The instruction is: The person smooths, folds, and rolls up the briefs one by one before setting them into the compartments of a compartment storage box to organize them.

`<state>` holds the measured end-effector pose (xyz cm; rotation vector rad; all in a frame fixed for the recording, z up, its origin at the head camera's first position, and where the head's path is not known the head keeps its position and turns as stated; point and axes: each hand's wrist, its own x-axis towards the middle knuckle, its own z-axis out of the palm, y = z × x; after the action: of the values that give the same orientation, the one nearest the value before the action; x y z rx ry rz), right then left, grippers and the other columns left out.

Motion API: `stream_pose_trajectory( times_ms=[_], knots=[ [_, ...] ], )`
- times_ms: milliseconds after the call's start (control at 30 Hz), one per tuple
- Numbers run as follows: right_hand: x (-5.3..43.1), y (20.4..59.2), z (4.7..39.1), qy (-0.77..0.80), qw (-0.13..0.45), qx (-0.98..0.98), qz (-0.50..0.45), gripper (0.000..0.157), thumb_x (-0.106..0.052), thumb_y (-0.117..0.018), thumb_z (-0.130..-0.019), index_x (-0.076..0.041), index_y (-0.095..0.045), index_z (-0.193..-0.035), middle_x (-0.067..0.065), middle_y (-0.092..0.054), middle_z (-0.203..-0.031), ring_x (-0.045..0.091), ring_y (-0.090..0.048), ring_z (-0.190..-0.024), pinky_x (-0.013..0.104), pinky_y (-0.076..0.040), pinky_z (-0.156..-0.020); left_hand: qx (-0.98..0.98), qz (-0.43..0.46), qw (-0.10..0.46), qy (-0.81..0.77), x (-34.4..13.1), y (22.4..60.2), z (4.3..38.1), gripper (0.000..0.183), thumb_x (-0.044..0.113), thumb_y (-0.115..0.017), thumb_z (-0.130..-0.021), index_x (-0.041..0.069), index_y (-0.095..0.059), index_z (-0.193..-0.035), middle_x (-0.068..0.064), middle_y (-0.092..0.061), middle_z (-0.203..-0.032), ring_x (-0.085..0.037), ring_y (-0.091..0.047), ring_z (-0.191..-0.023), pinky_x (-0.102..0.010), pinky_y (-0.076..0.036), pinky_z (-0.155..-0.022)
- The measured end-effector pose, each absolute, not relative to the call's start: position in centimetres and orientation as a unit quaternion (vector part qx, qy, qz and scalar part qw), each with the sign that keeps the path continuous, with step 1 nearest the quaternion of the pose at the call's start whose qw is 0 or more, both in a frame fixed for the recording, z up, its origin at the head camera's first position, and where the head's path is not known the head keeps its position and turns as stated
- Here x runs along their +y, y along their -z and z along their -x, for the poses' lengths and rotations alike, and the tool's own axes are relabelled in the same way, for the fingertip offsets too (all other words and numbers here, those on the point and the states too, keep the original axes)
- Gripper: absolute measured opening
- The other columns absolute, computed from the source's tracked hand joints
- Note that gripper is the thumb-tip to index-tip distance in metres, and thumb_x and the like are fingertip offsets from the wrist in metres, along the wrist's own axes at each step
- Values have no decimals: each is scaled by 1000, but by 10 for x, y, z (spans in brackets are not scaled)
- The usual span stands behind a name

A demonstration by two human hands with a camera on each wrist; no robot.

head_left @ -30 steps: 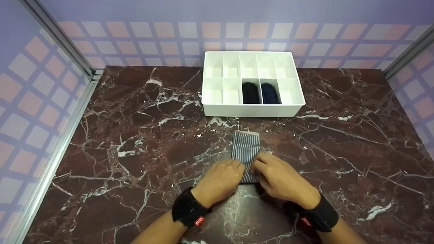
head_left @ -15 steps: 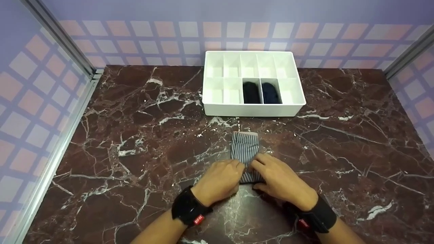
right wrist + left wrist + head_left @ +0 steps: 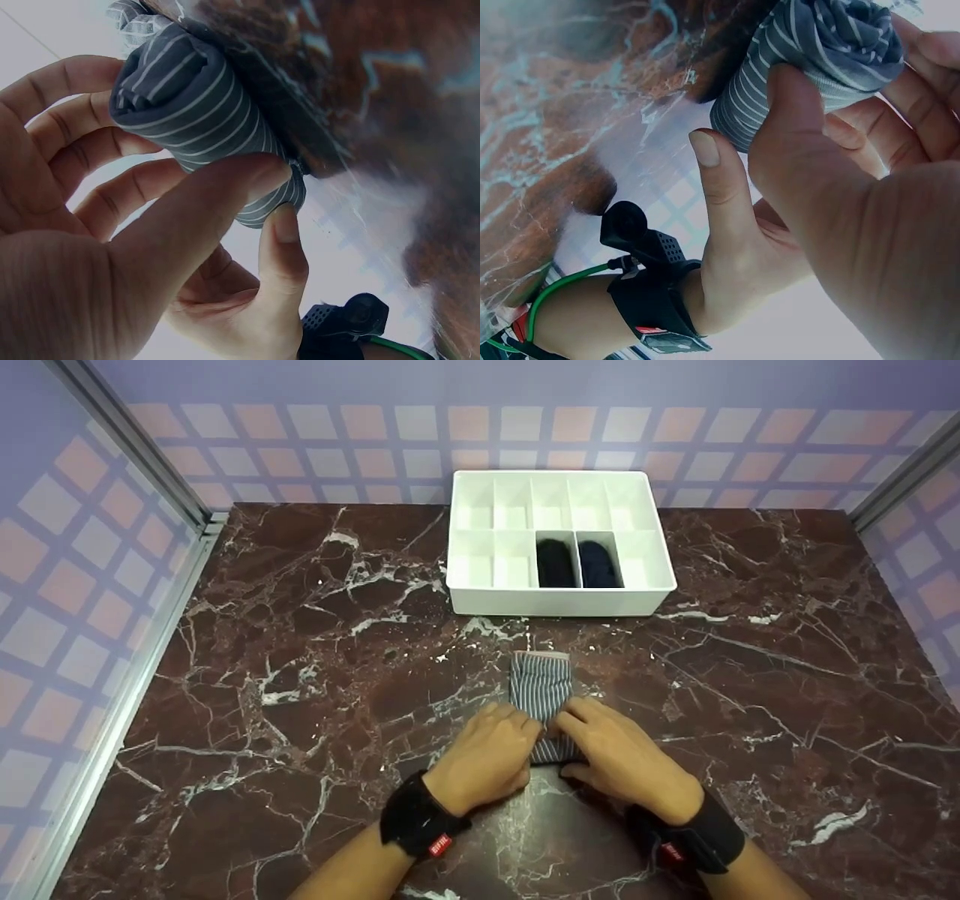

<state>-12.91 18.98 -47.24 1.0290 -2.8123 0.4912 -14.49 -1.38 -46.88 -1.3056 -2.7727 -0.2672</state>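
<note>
A blue-grey, white-striped folded cloth garment (image 3: 540, 682) lies on the marble-patterned table, its flat far part stretching toward the box. Its near end is rolled into a thick bundle, plain in the left wrist view (image 3: 821, 56) and the right wrist view (image 3: 199, 105). My left hand (image 3: 487, 754) grips the left end of the roll, thumb on the near side and fingers beyond. At the right end, my right hand (image 3: 622, 757) holds the roll in the same manner. Both thumbs are close together. In the head view the hands hide much of the roll.
Behind the garment stands a white divided box (image 3: 562, 601). Two of its front compartments hold a black cloth bundle (image 3: 555, 564) and a navy cloth bundle (image 3: 598, 565). Tiled-pattern walls (image 3: 360, 442) border the table (image 3: 300, 765) at the back and sides.
My right hand has shifted slightly left, and its thumb now shows by the garment's near edge. The garment's far end has moved slightly left. My left hand is almost still.
</note>
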Motion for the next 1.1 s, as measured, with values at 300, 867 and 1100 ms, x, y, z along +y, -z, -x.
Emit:
stream_pose_trajectory(
  times_ms=[300, 867, 1100],
  knots=[
    [190, 472, 129, -169, 52, -927, -331, 54, -23, -85, -59, -13, -58, -105, -3, -53, -103, 14, -51, -94, 33, -46, -86, -896, 430, 57, 98, -16, 468, 147, 23, 17, -68, -74, 11, -65, -96, -2, -66, -89, -16, -56, -84, -31, -45, -84],
    [188, 472, 129, -158, 54, -936, -311, 45, -10, -83, -59, -12, -58, -96, -3, -52, -95, 15, -51, -89, 33, -46, -81, -892, 435, 49, 109, -15, 467, 149, 26, 18, -67, -75, 7, -66, -99, -2, -52, -100, -15, -54, -79, -29, -48, -77],
    [187, 472, 129, -164, 57, -934, -313, 44, -9, -83, -60, -11, -58, -96, -2, -55, -96, 16, -54, -89, 34, -48, -82, -894, 432, 42, 109, -16, 467, 147, 26, 17, -67, -76, 7, -64, -100, -3, -53, -102, -15, -55, -79, -28, -49, -77]
  ],
)
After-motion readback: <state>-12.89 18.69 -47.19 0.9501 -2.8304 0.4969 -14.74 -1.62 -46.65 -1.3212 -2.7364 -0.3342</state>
